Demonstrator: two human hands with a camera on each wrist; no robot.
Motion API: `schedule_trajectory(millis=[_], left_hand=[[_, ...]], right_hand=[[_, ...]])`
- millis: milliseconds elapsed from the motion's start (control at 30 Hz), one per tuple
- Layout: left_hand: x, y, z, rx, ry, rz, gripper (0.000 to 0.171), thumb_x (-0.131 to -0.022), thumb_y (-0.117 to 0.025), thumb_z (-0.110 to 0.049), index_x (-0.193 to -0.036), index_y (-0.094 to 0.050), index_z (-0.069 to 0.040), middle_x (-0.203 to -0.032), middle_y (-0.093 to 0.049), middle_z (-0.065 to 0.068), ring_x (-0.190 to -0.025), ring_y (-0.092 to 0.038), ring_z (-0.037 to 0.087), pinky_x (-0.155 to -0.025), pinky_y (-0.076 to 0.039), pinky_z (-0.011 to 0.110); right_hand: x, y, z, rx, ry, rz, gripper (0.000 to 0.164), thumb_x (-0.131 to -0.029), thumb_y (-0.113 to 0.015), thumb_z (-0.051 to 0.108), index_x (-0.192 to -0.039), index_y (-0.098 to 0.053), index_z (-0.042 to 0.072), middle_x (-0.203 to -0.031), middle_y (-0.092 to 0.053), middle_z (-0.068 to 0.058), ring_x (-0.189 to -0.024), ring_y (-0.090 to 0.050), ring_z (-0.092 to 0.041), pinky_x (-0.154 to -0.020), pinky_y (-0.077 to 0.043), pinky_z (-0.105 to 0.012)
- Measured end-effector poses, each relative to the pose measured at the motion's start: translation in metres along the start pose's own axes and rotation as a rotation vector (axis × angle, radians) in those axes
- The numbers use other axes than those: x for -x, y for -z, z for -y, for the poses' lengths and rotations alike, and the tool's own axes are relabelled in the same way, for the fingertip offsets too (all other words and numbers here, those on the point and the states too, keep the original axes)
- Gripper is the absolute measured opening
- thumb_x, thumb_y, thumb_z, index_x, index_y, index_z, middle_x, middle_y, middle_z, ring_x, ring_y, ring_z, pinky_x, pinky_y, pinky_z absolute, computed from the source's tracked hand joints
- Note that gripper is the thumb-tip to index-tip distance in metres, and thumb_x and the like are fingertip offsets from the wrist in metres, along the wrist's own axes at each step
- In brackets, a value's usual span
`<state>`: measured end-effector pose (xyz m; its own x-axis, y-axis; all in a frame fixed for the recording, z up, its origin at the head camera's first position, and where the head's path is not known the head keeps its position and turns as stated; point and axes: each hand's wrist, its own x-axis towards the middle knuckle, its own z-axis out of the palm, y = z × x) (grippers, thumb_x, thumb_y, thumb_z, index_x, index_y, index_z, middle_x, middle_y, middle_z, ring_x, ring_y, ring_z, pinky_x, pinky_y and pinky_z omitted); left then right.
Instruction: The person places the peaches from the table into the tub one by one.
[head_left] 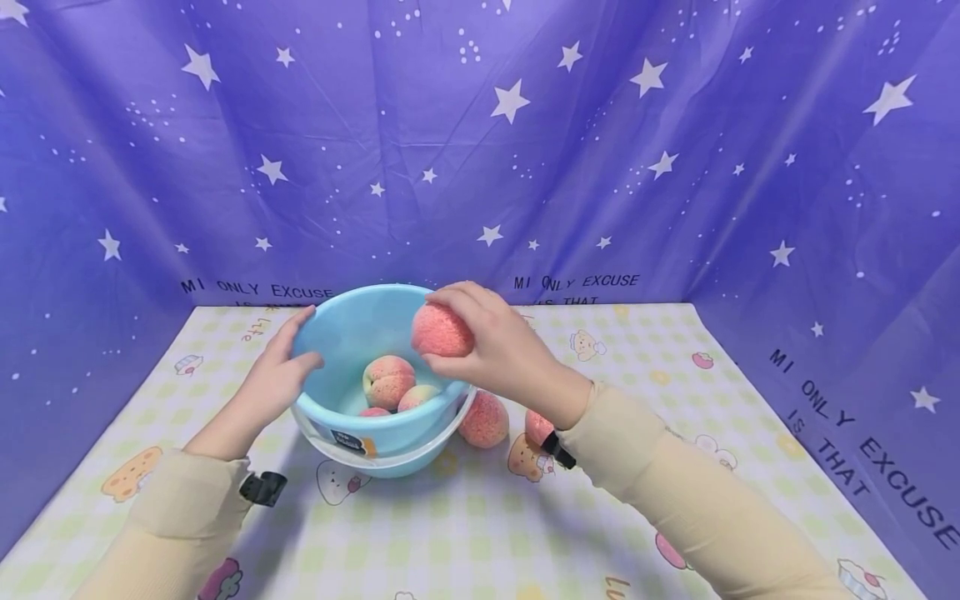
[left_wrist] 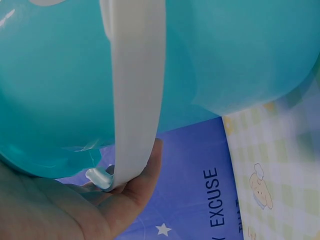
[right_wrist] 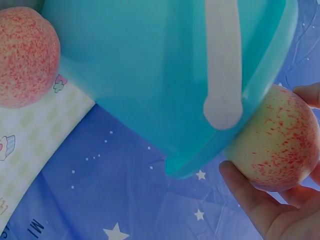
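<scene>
A light blue bucket [head_left: 352, 329] with a white handle [left_wrist: 138, 90] stands on the table, the handle hanging down at its front. My left hand [head_left: 273, 379] grips its left rim, thumb over the edge. Above the right rim, my right hand [head_left: 506, 343] holds a pink peach [head_left: 442, 331] between thumb and fingers. In the right wrist view this held peach [right_wrist: 280, 142] shows a pale yellow side speckled red. Inside the bucket lie several peaches, one whole peach [head_left: 389, 381] on view, the others partly hidden by the front wall.
Right of the bucket, a peach [head_left: 483, 420] rests on the table. Another peach [head_left: 537, 427] lies beyond it, partly covered by my right wrist. A checked cloth [head_left: 450, 533] with cartoon prints covers the table. A purple star curtain [head_left: 420, 125] hangs behind and at both sides.
</scene>
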<state>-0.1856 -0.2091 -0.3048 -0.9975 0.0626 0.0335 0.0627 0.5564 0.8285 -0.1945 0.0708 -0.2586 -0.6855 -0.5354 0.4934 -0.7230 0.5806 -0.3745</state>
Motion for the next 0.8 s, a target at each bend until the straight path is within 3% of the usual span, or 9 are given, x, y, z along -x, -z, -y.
schedule_trajectory(millis=[800], left_hand=[[0.000,-0.001,0.001,-0.004,-0.005,-0.010,0.079,-0.092,-0.046,-0.006,-0.159,-0.004,-0.004,-0.163,-0.009,0.028,-0.145,-0.019,0.055,-0.117,-0.020,0.068]], right_hand=[[-0.023,-0.023,0.006,0.089,-0.008,0.123,0.061,-0.081,-0.076,0.033,-0.134,-0.058,0.012,-0.133,-0.058,-0.005,-0.123,-0.054,-0.024,-0.102,-0.051,-0.037]])
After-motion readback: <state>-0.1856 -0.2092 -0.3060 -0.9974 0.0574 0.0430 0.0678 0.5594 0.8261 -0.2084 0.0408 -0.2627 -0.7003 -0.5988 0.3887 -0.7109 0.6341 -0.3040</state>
